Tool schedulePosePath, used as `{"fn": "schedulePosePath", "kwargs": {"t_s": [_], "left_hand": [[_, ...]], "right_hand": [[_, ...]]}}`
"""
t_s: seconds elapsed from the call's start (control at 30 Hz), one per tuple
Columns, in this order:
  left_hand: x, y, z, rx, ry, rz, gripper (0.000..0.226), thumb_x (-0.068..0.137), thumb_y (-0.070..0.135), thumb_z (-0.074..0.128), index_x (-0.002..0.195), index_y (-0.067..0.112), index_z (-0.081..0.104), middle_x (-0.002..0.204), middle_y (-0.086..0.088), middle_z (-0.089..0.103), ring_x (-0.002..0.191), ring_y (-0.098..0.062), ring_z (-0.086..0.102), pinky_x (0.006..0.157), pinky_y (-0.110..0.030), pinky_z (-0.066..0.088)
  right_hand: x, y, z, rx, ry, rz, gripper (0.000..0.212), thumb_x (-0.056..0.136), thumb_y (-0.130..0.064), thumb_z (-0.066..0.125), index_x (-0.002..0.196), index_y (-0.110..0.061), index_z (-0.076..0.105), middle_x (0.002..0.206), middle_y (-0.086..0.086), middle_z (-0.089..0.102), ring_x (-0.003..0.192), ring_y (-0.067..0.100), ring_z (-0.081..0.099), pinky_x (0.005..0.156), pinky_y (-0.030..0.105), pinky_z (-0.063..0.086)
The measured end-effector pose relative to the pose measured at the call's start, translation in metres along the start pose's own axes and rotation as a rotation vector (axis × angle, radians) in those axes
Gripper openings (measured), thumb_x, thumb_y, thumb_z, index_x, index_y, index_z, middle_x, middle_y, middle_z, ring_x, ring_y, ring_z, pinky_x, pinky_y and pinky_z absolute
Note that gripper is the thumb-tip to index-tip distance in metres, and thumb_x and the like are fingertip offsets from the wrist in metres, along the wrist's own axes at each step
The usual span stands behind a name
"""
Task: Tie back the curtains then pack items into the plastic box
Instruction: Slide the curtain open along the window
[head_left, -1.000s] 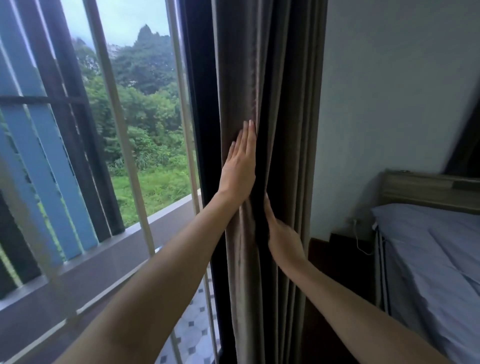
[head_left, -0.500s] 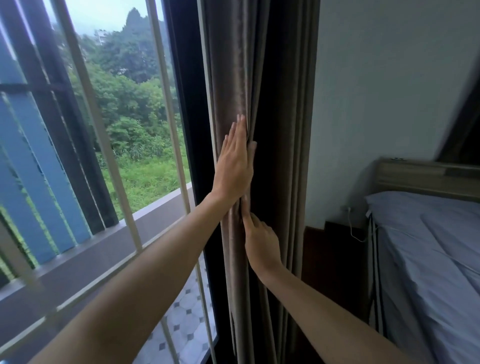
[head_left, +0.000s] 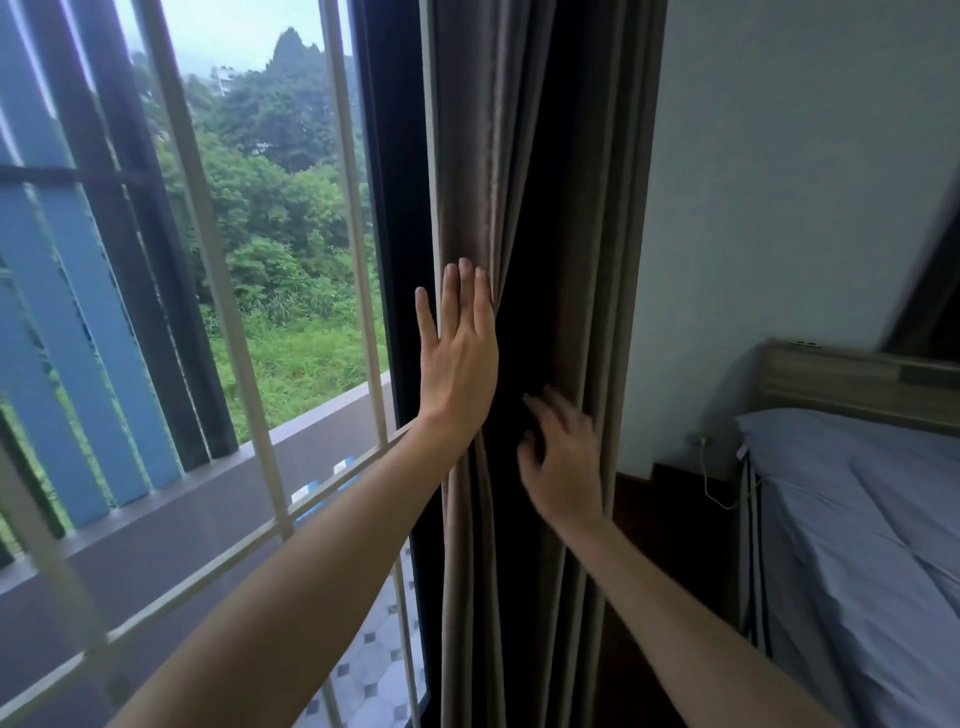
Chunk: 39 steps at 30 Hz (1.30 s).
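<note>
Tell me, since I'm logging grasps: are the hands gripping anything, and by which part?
Nothing is gripped. The left hand lies flat and open against the curtain near its window-side edge; the right hand, fingers loosely curled, reaches into the folds.

On our left we see a window with pale bars (head_left: 358, 218) and a dark frame (head_left: 395, 208). Beyond it stand blue vertical slats (head_left: 78, 364), a grey ledge (head_left: 322, 421), green trees (head_left: 270, 171) and grass (head_left: 301, 358). Below lies a patterned tile floor (head_left: 374, 670). On our right a bed with a pale blue sheet (head_left: 872, 519) stands against the grey wall (head_left: 789, 208), under a wooden headboard (head_left: 852, 379). A white cable (head_left: 711, 483) hangs over a dark nightstand (head_left: 675, 499).
</note>
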<state>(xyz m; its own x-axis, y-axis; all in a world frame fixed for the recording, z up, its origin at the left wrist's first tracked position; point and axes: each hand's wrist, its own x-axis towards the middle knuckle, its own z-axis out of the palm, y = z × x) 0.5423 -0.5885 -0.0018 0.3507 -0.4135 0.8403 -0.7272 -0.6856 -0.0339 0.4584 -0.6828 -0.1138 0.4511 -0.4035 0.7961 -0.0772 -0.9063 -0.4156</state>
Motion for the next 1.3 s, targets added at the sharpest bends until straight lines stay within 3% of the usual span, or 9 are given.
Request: {"fn": "schedulePosePath", "kwargs": {"t_s": [0.17, 0.3, 0.33, 0.43, 0.6, 0.77, 1.0, 1.2, 1.3], "left_hand": [[0.0, -0.001, 0.002, -0.062, 0.014, 0.005, 0.074, 0.093, -0.003, 0.038, 0.147, 0.001, -0.013, 0.159, -0.018, -0.002, 0.147, -0.032, -0.006, 0.118, -0.053, -0.003], [-0.001, -0.001, -0.002, -0.088, -0.002, 0.014, 0.08, 0.089, -0.008, 0.041, 0.147, 0.003, -0.014, 0.16, -0.016, -0.002, 0.147, -0.031, -0.007, 0.119, -0.051, -0.003], [-0.001, -0.001, -0.003, -0.083, 0.002, 0.019, 0.081, 0.088, -0.009, 0.041, 0.147, 0.003, -0.014, 0.16, -0.016, -0.001, 0.147, -0.031, -0.007, 0.119, -0.05, -0.004], [-0.001, -0.004, -0.002, -0.075, 0.028, 0.03, 0.081, 0.086, -0.012, 0.04, 0.146, 0.002, -0.013, 0.159, -0.017, 0.0, 0.147, -0.03, -0.006, 0.118, -0.047, -0.008], [0.0, -0.001, 0.002, -0.096, 0.015, 0.044, 0.075, 0.089, -0.009, 0.035, 0.147, 0.002, -0.011, 0.16, -0.016, 0.001, 0.147, -0.031, -0.006, 0.119, -0.048, -0.004], [-0.011, 0.001, 0.009, -0.098, -0.064, 0.068, 0.075, 0.081, -0.013, 0.023, 0.147, 0.001, -0.01, 0.16, -0.014, 0.002, 0.144, -0.027, -0.014, 0.118, -0.048, -0.008], [-0.011, 0.008, 0.008, -0.219, -0.095, 0.056, 0.078, 0.075, -0.012, 0.016, 0.149, 0.002, -0.006, 0.16, -0.012, 0.004, 0.146, -0.028, -0.011, 0.119, -0.051, -0.004], [-0.012, 0.014, 0.014, -0.399, -0.082, -0.024, 0.08, 0.079, -0.015, 0.029, 0.151, 0.006, -0.002, 0.16, -0.008, 0.007, 0.147, -0.026, -0.011, 0.118, -0.054, -0.004], [-0.013, 0.013, 0.018, -0.485, -0.048, -0.025, 0.064, 0.094, 0.002, 0.031, 0.151, 0.007, 0.002, 0.16, -0.008, 0.008, 0.148, -0.025, -0.008, 0.118, -0.055, 0.001]], "right_hand": [[0.093, -0.019, -0.034, 0.0, 0.257, 0.013, 0.057, 0.092, -0.02, 0.059, 0.145, -0.017, 0.036, 0.151, 0.012, 0.034, 0.14, 0.025, 0.033, 0.113, 0.038, 0.035], [0.11, -0.019, -0.035, 0.187, 0.154, 0.088, 0.072, 0.094, -0.01, 0.056, 0.154, -0.014, 0.015, 0.147, 0.008, 0.041, 0.129, 0.01, 0.039, 0.098, 0.0, 0.027], [0.106, -0.017, -0.032, 0.198, 0.112, 0.102, 0.072, 0.096, -0.011, 0.055, 0.155, -0.013, 0.013, 0.146, 0.007, 0.044, 0.127, 0.009, 0.041, 0.097, -0.001, 0.028], [0.08, -0.007, -0.02, 0.154, 0.006, 0.073, 0.071, 0.097, -0.021, 0.053, 0.155, -0.017, 0.012, 0.137, 0.004, 0.055, 0.119, 0.015, 0.057, 0.103, 0.027, 0.046], [0.027, 0.004, -0.013, 0.148, -0.204, 0.049, 0.08, 0.099, -0.032, 0.052, 0.153, -0.038, -0.008, 0.127, -0.002, 0.062, 0.101, 0.01, 0.066, 0.088, 0.023, 0.051], [-0.023, 0.016, -0.005, 0.026, -0.338, 0.069, 0.095, 0.096, -0.012, 0.053, 0.146, -0.05, -0.018, 0.106, -0.002, 0.059, 0.07, 0.007, 0.058, 0.06, 0.026, 0.056], [-0.048, 0.013, 0.004, -0.041, -0.334, 0.011, 0.088, 0.092, -0.003, 0.05, 0.152, -0.042, -0.002, 0.143, 0.006, 0.041, 0.115, 0.021, 0.052, 0.079, 0.03, 0.056], [-0.054, -0.006, 0.005, -0.059, -0.324, 0.016, 0.078, 0.094, 0.001, 0.045, 0.155, -0.033, 0.009, 0.153, -0.009, 0.037, 0.128, 0.027, 0.047, 0.09, 0.03, 0.051], [-0.057, -0.011, 0.006, -0.059, -0.302, 0.006, 0.076, 0.095, -0.002, 0.047, 0.154, -0.032, 0.01, 0.152, -0.011, 0.038, 0.12, 0.024, 0.052, 0.081, 0.028, 0.054]]}}
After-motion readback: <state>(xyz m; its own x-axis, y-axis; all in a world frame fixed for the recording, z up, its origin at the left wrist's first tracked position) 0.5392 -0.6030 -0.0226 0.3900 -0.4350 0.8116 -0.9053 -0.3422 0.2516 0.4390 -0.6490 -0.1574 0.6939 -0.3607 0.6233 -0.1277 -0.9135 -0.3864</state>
